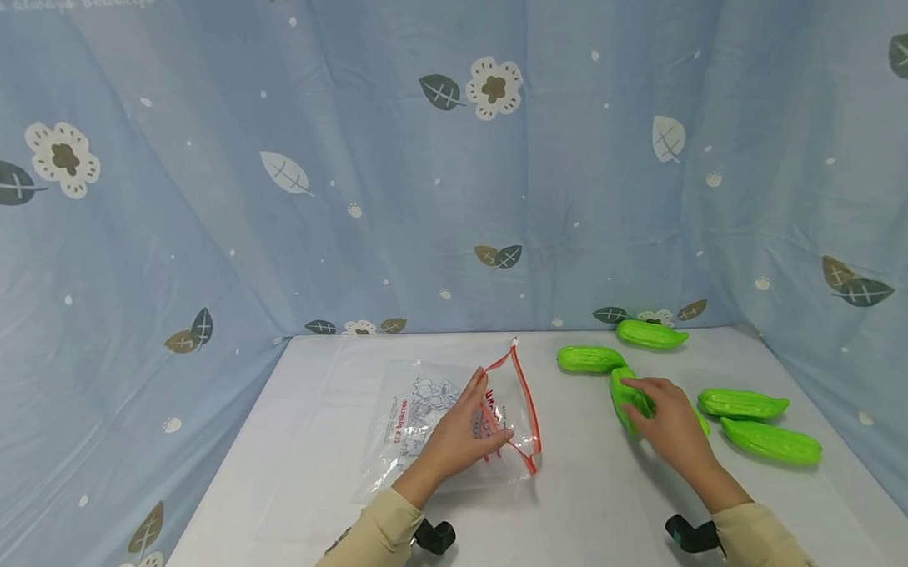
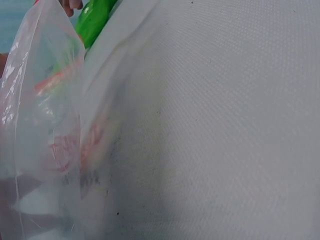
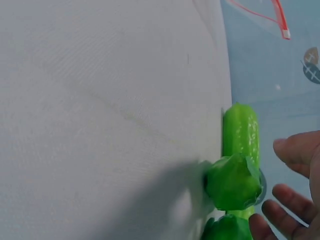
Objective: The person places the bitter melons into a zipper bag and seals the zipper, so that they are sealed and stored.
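In the head view my left hand [image 1: 455, 438] lies over the mouth of a clear zip bag [image 1: 406, 402], thumb and fingers spread apart. Its fingertips touch the red-edged rim, and the mouth stands agape toward the right. Printed drawings and red letters show on the plastic. My right hand [image 1: 672, 422] hovers over a bright green bitter melon [image 1: 621, 394], thumb and fingers parted on either side of it. From the right wrist, the fingers [image 3: 292, 202] appear beside a bitter melon [image 3: 234, 182] with a gap between. Another bitter melon is partly hidden under this hand.
Several more bitter melons lie around the right hand: one at the back [image 1: 651, 335], one farther left [image 1: 588, 359], and two at the right, the nearer one [image 1: 771, 442] by the table edge. A blue patterned curtain [image 1: 391, 194] stands behind the white table [image 1: 280, 456].
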Tool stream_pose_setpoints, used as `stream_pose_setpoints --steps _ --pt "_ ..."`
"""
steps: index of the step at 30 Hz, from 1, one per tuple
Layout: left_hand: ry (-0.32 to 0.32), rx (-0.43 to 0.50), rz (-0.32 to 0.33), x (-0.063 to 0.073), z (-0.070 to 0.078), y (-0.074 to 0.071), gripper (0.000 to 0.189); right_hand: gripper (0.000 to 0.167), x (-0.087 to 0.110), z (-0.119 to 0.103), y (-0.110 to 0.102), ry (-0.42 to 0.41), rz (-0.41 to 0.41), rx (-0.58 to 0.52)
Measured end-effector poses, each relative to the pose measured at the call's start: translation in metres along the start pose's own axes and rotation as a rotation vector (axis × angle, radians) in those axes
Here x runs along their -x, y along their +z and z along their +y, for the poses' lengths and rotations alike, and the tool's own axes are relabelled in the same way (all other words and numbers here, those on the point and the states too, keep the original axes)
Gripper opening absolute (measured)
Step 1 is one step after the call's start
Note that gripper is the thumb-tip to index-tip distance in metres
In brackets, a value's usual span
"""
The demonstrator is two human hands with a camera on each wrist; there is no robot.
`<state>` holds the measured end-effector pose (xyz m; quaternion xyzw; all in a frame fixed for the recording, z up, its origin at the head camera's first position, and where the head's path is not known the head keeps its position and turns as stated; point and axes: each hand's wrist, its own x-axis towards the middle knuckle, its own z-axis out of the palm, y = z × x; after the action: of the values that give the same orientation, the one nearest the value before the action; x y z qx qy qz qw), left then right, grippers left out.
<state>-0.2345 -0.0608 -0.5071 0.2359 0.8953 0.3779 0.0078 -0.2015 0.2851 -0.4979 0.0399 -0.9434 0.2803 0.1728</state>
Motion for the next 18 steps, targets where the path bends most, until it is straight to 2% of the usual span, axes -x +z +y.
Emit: stream_pose_setpoints --steps 7,11,18 --pt "-0.010 0.010 -0.005 0.0005 0.0014 -0.0004 0.097 0.045 0.0024 0.0019 0.0009 0.058 -0.032 0.023" --pt "-0.004 0.001 -0.003 0.0002 0.0007 0.0002 0.097 0.048 0.0035 0.0055 0.0025 0.062 -0.053 0.033" --pt "0.002 0.009 -0.003 0.0006 0.0002 0.0006 0.098 0.052 0.0057 0.0099 0.0050 0.084 -0.099 -0.006"
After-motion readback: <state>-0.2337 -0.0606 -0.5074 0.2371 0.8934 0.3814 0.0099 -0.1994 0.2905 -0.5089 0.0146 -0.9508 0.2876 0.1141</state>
